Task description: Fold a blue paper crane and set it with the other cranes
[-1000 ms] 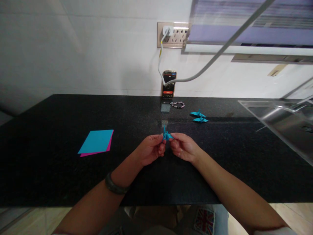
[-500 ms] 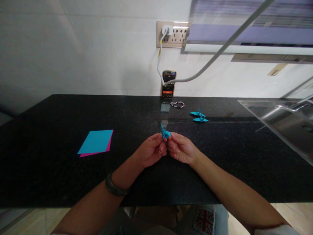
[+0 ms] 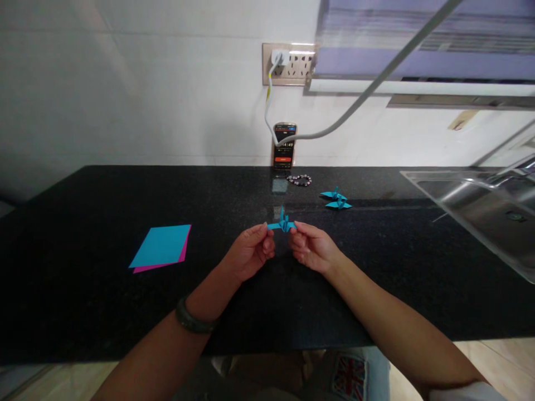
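At the bottom of the frame the person's two bare forearms are reaching in over the black counter (image 3: 83,301), a dark wristband (image 3: 190,322) sitting on the left one. Just above the middle of the frame the left hand (image 3: 249,257) and the right hand (image 3: 314,250) are meeting around a small blue paper crane (image 3: 282,225), which is being held a little above the stone. Each hand is pinching one wing tip: the left fingertips (image 3: 264,229) are pressed together on the left wing, the right fingertips (image 3: 297,228) are closed on the right wing, and the remaining fingers are curling loosely into the palms. The wings are lying out flat to either side with a point standing up between them, so the folding looks nearly finished to me, with perhaps only shaping left. At mid-left a blue sheet (image 3: 161,245) is lying flat on a pink sheet (image 3: 183,253), both unfolded. Further back, right of centre, two folded cranes (image 3: 336,200) are resting side by side. Behind them a bead bracelet (image 3: 299,180) is lying near a phone (image 3: 284,146) that is leaning on the wall, its cable (image 3: 267,106) running up to the socket (image 3: 292,64). A steel sink (image 3: 480,206) is showing at the right edge.
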Action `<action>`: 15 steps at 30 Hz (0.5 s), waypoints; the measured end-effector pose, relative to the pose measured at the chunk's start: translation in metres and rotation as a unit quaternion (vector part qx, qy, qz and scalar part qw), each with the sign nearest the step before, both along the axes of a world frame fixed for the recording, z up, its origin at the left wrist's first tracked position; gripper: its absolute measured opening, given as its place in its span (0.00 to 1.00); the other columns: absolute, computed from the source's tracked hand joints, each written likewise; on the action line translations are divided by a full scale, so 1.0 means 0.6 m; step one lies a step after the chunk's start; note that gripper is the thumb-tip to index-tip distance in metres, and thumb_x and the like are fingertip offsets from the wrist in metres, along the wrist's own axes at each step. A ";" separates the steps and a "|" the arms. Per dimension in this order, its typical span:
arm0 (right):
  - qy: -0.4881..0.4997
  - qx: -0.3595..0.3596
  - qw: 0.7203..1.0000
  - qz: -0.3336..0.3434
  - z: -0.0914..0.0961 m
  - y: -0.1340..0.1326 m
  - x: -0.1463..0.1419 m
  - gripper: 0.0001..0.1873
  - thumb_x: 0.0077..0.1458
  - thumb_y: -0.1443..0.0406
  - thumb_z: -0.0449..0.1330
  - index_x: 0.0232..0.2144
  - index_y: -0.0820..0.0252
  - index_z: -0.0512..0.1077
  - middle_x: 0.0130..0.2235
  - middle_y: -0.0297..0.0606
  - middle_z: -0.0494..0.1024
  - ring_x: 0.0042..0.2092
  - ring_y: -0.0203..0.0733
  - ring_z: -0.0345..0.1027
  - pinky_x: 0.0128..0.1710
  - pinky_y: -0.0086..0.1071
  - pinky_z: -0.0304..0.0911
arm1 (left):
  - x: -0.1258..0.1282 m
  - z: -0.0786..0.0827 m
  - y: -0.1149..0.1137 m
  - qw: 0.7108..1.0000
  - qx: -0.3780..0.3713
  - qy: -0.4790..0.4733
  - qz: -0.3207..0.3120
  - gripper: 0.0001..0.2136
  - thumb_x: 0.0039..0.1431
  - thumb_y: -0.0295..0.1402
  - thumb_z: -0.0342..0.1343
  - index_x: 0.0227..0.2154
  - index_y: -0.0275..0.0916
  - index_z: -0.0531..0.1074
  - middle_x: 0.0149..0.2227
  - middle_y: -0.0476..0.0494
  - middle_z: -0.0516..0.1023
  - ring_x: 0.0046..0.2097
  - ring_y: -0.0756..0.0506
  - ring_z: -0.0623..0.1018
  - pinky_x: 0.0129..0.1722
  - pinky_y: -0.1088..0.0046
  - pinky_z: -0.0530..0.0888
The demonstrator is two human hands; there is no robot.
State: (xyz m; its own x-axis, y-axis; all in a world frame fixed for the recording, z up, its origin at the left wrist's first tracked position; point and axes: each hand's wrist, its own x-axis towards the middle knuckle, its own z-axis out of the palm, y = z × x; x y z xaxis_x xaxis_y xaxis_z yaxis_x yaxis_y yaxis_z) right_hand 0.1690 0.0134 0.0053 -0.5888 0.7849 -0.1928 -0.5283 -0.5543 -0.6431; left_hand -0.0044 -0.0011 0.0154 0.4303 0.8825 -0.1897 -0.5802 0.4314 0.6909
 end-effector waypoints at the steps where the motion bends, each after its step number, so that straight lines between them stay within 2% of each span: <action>1: 0.003 0.000 1.000 -0.002 0.000 0.001 0.001 0.10 0.52 0.61 0.52 0.26 0.63 0.66 0.15 0.25 0.61 0.15 0.26 0.48 0.14 0.21 0.51 | -0.001 0.002 0.001 1.000 -0.001 -0.010 0.007 0.08 0.53 0.34 0.52 0.24 0.34 0.67 0.16 0.53 0.63 0.20 0.55 0.65 0.21 0.80 0.64; 4: 0.013 0.003 1.000 -0.010 -0.001 0.003 0.001 0.10 0.51 0.61 0.52 0.25 0.62 0.66 0.15 0.25 0.62 0.15 0.26 0.48 0.14 0.21 0.52 | -0.003 0.005 0.006 1.000 0.000 -0.012 0.025 0.11 0.55 0.39 0.50 0.24 0.36 0.66 0.16 0.54 0.62 0.20 0.55 0.64 0.21 0.80 0.64; 7: -0.033 0.049 0.998 -0.018 -0.005 0.004 -0.001 0.09 0.50 0.62 0.54 0.25 0.63 0.67 0.14 0.26 0.63 0.14 0.26 0.49 0.13 0.22 0.53 | 0.001 0.001 0.006 0.996 0.028 0.083 0.024 0.20 0.53 0.49 0.45 0.25 0.35 0.67 0.16 0.51 0.65 0.18 0.54 0.64 0.18 0.78 0.62; 10: -0.075 0.094 0.992 -0.025 -0.013 0.004 -0.007 0.10 0.49 0.62 0.55 0.26 0.64 0.68 0.12 0.27 0.64 0.13 0.27 0.49 0.12 0.22 0.55 | 0.006 -0.003 0.003 0.984 0.078 0.162 0.019 0.13 0.49 0.40 0.55 0.22 0.34 0.66 0.17 0.51 0.66 0.20 0.54 0.65 0.20 0.79 0.62; 15: -0.115 0.119 0.985 -0.049 -0.023 0.010 -0.009 0.10 0.48 0.61 0.56 0.25 0.65 0.68 0.14 0.27 0.65 0.13 0.26 0.49 0.12 0.22 0.54 | 0.006 -0.005 0.002 0.969 0.111 0.218 0.045 0.10 0.51 0.36 0.54 0.22 0.35 0.66 0.17 0.52 0.65 0.21 0.54 0.64 0.22 0.79 0.61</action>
